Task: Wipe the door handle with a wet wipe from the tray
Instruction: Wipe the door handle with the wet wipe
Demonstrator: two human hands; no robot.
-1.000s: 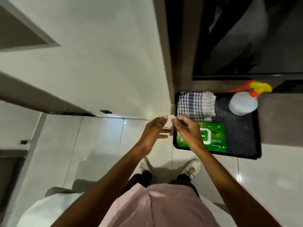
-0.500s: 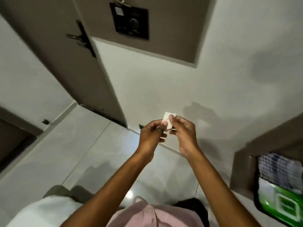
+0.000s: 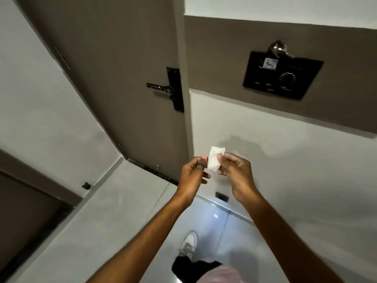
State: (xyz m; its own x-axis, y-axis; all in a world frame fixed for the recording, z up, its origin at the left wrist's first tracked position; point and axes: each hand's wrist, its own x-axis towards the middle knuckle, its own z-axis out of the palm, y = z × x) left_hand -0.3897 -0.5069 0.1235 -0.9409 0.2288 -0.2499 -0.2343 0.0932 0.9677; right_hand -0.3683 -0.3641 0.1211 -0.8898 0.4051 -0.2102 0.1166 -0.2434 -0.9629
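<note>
- Door (image 3: 114, 82): brown, large, closed as far as I can tell, filling the upper left of my view; the pale wall (image 3: 265, 160) adjoins it on the right.
- Panel (image 3: 282, 75): black, wall-mounted, with a dial, right of the door; not part of the job.
- Handle (image 3: 161, 89): dark lever on a long black backplate near the door's right edge, lever pointing left, roughly level. Finish looks patterned or worn; I cannot tell any dirt. It sits well above and left of the hands, untouched.
- Left hand (image 3: 192, 176): raised before the wall, thumb and forefinger pinching the wipe's left edge, other fingers loosely curled; a dark ring shows on one finger.
- Right hand (image 3: 234, 172): opposite, fingertips pinching the wipe's right edge, remaining fingers bent.
- Wipe (image 3: 215, 159): small white folded square, held between both hands, upright, well apart from the handle.
- Step, as I judge it: wipe fetched, being unfolded; wiping not yet begun.
- Next move, my judgement: open the wipe out, take it in one hand, reach up-left and wrap it round the lever.
</note>
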